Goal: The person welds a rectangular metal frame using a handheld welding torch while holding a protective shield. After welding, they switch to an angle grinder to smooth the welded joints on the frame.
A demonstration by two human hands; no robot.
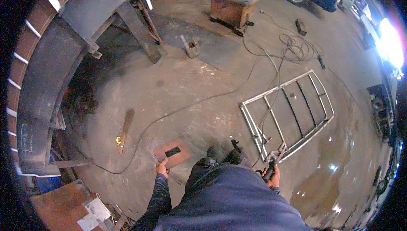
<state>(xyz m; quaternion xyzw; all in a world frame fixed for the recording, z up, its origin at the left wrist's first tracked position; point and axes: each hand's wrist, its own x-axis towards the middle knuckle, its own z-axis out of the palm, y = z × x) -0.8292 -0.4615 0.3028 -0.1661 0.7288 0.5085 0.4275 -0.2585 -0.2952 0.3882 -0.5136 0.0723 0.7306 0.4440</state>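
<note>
"From the head view, what's in the left hand (162,168)?"
"A brown board (173,151) with a dark window, gripped at its near edge."
"And the right hand (274,176)?"
"Wrapped around a black-handled tool (271,168), at the metal frame (274,120); whether they touch, I can't tell."

Rd-brn panel (175,160) (blk window (173,151)).

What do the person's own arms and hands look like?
The left hand and right hand wear no gloves. The left sleeve is long, dark and bluish, reaching near the wrist; of the right sleeve, only a short dark part shows.
</note>
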